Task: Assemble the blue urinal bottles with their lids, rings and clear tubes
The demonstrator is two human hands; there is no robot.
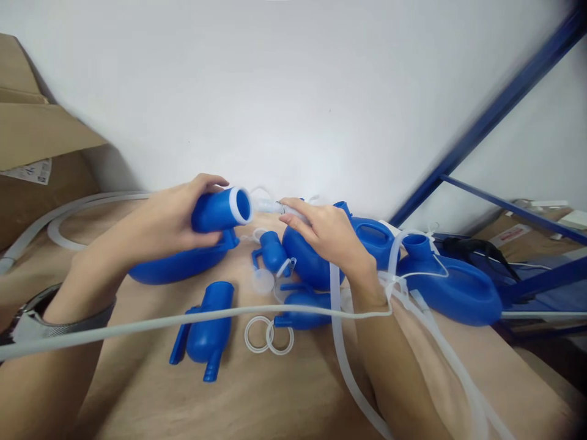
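Note:
My left hand (pixel 183 211) is wrapped around a blue plastic cylinder (pixel 215 209), its open mouth, ringed in white, facing right. Below that hand lies a blue body (pixel 174 267); whether it joins the cylinder is hidden. Just right of the mouth, my right hand (pixel 321 229) pinches the clear end of a plastic tube (pixel 267 206); a pale hose (pixel 337 330) hangs down under that wrist. Between the hands on the table sits a small blue spouted cup (pixel 273 252). Nearer me are another blue spouted cup (pixel 211 330) and two white rings (pixel 257 334).
Blue jugs with moulded handles, one a blue jug (pixel 452 287), stand at the right. A thin white cord (pixel 183 319) crosses the foreground. Cardboard boxes (pixel 46 134) are at the left, beside coiled hose (pixel 59 223). A blue metal frame (pixel 495 110) rises at the right against the wall.

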